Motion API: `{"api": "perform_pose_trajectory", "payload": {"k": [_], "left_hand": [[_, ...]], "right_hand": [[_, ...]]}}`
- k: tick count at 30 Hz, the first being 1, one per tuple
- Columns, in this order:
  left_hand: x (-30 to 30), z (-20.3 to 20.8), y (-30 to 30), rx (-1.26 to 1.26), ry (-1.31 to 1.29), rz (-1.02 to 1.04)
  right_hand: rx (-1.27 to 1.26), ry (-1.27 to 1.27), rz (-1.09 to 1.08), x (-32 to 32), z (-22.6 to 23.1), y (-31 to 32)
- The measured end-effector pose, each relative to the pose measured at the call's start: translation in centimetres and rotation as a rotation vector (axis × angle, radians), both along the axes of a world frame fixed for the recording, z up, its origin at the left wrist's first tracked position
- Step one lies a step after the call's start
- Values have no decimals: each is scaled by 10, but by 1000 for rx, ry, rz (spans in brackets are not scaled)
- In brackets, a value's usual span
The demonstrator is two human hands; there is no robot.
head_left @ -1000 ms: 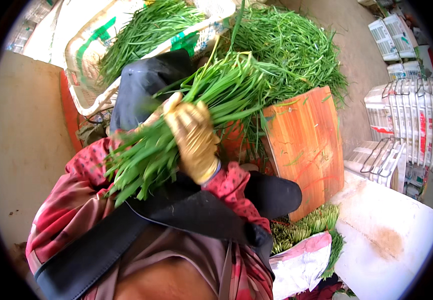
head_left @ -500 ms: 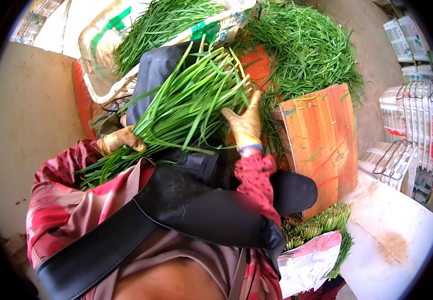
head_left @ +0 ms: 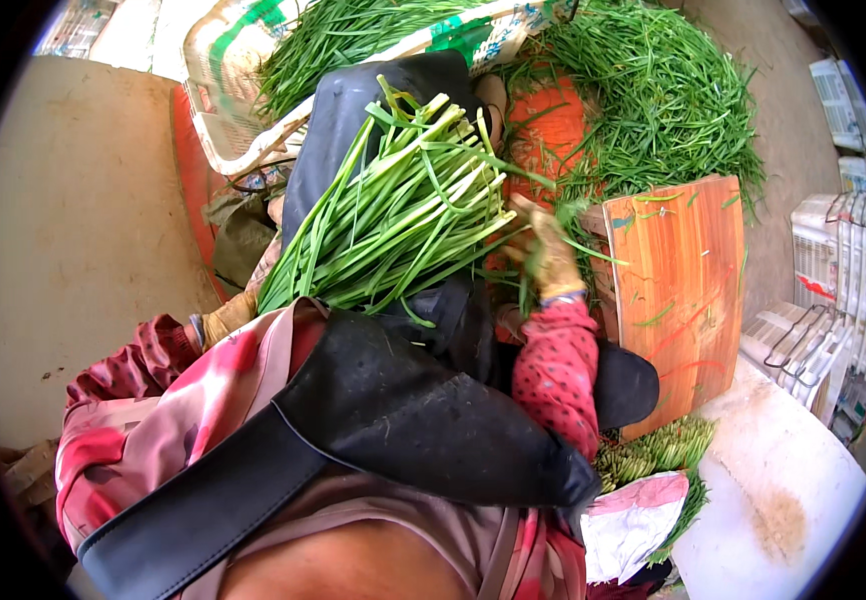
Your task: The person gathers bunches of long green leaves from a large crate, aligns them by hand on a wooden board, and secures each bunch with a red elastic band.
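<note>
A thick bunch of green chives point(head_left: 383, 215) lies slanted across my lap, pale stem ends toward the upper right. My gloved left hand point(head_left: 227, 318) closes on its leafy lower end, the fingers partly hidden by the leaves and my clothing. Just right of the stem ends is my gloved right hand point(head_left: 553, 262), somewhat blurred, with a few loose chive leaves point(head_left: 527, 286) caught in its fingers and hanging around it. Beneath the bunch shows a dark knee covering point(head_left: 328, 135).
Ahead stands a white plastic basket point(head_left: 215, 135) of chives. A large chive heap point(head_left: 668, 110) spreads at the far right. A wooden board point(head_left: 678, 290) is right of my arm, near stacked white crates point(head_left: 823, 260). Trimmed bundles point(head_left: 653, 452) sit below the board, beside a white panel point(head_left: 783, 480).
My right hand has moved right, away from the stems, with loose leaves in it. The bunch now rests lower on my lap, and my left hand has slid down toward its leaf end.
</note>
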State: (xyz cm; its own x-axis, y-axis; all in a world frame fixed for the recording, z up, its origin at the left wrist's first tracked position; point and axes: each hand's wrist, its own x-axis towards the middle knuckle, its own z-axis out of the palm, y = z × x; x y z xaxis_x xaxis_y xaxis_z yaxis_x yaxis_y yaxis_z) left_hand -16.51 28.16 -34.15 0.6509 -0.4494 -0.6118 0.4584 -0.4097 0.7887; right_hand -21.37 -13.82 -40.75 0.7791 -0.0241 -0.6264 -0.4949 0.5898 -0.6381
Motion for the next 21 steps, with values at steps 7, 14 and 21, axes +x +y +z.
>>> {"api": "perform_pose_trajectory", "payload": {"k": [7, 14, 21], "left_hand": [[21, 57, 2, 58, 94, 45], [106, 63, -20, 95, 68, -78], [103, 20, 0, 46, 180, -100]], "right_hand": [[-232, 55, 513, 40, -7, 22], [15, -103, 666, 29, 67, 10], [18, -29, 556, -10, 44, -33]]}}
